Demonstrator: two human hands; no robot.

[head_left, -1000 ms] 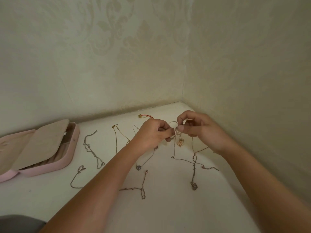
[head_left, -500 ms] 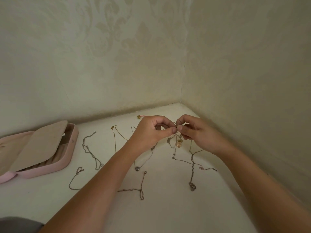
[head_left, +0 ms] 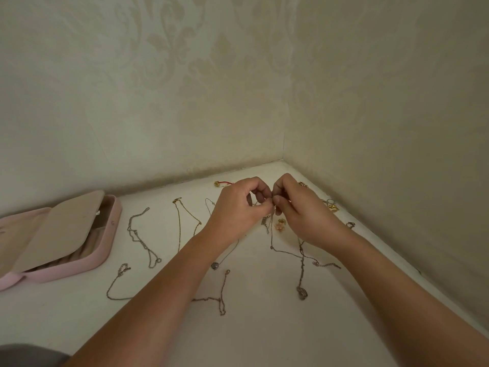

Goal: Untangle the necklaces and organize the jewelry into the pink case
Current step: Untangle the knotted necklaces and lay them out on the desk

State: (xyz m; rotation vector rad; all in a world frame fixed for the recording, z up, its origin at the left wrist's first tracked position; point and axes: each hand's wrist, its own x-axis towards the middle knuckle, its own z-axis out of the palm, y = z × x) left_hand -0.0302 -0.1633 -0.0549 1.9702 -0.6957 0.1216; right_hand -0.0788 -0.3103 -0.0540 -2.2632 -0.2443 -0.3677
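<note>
Both hands pinch one tangle of necklaces, lifted just off the counter [head_left: 264, 335] near the back corner.

Left hand [head_left: 238, 210] and right hand [head_left: 307, 218] are both curled, thumb and forefinger nipping the tangle [head_left: 271, 242], with the fingertips of the two hands touching or nearly so. From the pinch the tangle's chains hang down and trail over the counter to an oval pendant [head_left: 301, 292]. A pink pendant [head_left: 280, 225] sits just under the right hand. Can't tell which strand it's on. The case [head_left: 109, 234] is open at the far left with a beige flap [head_left: 60, 226] lying over its tray, well apart from the hands. Laid out between them are a silver chain [head_left: 137, 237], a gold chain [head_left: 179, 229] and a heart pendant [head_left: 214, 265]. A red bracelet [head_left: 223, 183] lies by the back wall and rings [head_left: 332, 205] by the right wall.
</note>
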